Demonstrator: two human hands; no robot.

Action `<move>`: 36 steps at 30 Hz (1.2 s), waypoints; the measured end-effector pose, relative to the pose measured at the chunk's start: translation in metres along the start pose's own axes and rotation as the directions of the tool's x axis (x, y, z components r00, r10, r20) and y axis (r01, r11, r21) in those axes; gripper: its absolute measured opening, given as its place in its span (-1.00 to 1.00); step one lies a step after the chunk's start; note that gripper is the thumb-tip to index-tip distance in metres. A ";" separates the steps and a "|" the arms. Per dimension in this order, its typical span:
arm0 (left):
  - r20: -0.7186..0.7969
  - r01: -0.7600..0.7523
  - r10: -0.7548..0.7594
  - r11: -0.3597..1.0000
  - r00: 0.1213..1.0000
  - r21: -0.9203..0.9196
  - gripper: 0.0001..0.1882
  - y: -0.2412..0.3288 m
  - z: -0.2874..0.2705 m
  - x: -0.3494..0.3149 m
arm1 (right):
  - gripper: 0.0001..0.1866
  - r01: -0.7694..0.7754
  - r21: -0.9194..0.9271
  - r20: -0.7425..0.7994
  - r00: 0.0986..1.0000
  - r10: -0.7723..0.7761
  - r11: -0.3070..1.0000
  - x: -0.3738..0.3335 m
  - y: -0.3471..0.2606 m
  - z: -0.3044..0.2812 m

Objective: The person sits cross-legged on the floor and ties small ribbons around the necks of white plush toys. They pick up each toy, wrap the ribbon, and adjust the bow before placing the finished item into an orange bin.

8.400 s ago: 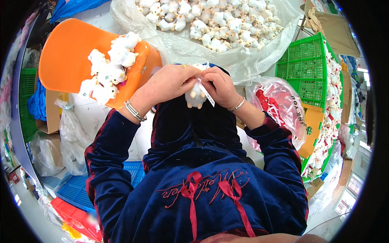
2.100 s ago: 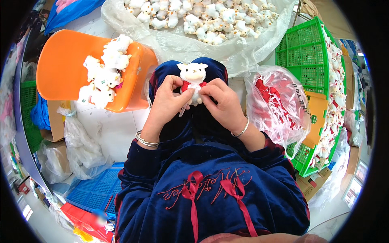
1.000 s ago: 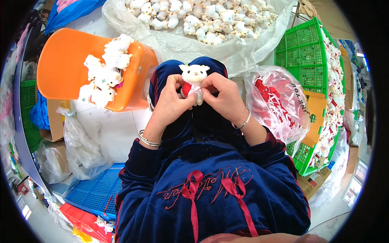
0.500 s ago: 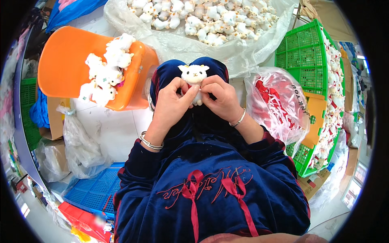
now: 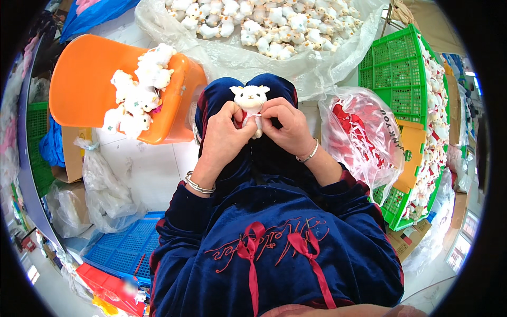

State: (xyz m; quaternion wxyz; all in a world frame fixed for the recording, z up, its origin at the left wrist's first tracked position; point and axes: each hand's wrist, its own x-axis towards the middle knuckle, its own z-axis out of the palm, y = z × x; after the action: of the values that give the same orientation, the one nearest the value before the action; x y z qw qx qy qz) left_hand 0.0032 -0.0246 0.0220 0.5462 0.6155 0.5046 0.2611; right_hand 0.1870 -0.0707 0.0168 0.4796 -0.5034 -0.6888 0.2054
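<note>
Over my knees, a small white plush sheep [image 5: 250,96] faces up with its head away from me. Red cloth shows at its neck, with a thin white ribbon [image 5: 253,115] across the chest. My left hand [image 5: 225,132] is closed at the toy's left side, thumb and fingertips pinching the red cloth and ribbon. From the other side, my right hand [image 5: 288,124] pinches at the ribbon, its fingertips against the toy's chest. The exact grip of the fingertips is partly hidden. Below the hands, the toy's small feet stick out.
An orange chair [image 5: 79,79] at left holds several white plush toys [image 5: 138,95]. Ahead lies a clear plastic sheet [image 5: 211,61] heaped with more. At right, a plastic bag [image 5: 364,137] of red pieces with white ribbons stands beside green crates [image 5: 393,74] of dressed toys.
My left thumb has shifted off the toy's belly toward its side. The white ribbon across the chest now shows, and the toy's head has tipped slightly. Both hands stay close to the toy.
</note>
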 end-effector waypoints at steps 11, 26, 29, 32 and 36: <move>-0.052 0.023 -0.028 0.995 0.998 -0.095 -0.71 0.006 0.005 -0.005 | -0.77 -0.241 0.021 -0.138 0.961 0.241 0.970 0.001 -0.029 -0.010; -0.262 -0.223 0.185 0.967 0.947 -0.122 -0.80 0.003 0.009 -0.007 | -0.90 -0.367 0.100 -0.001 0.929 0.369 0.925 0.013 -0.017 0.009; -0.285 -0.302 0.285 0.953 0.915 -0.015 -0.80 0.000 0.001 -0.003 | -0.89 -0.349 0.088 0.007 0.937 0.350 0.933 0.014 -0.022 0.011; -0.253 -0.295 0.302 0.953 0.919 0.066 -0.82 0.006 0.001 -0.002 | -0.89 -0.310 0.058 -0.006 0.951 0.311 0.949 0.014 -0.022 0.015; -0.234 -0.350 0.355 0.935 0.905 0.064 -0.83 0.002 0.004 -0.001 | -0.90 -0.325 0.108 -0.005 0.945 0.327 0.940 0.011 -0.017 0.016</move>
State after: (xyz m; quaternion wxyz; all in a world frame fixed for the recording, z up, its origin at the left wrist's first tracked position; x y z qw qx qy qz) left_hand 0.0068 -0.0266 0.0235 0.4181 0.6657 0.4504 0.4232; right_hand 0.1646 -0.0651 0.0277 0.4725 -0.5867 -0.5788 0.3123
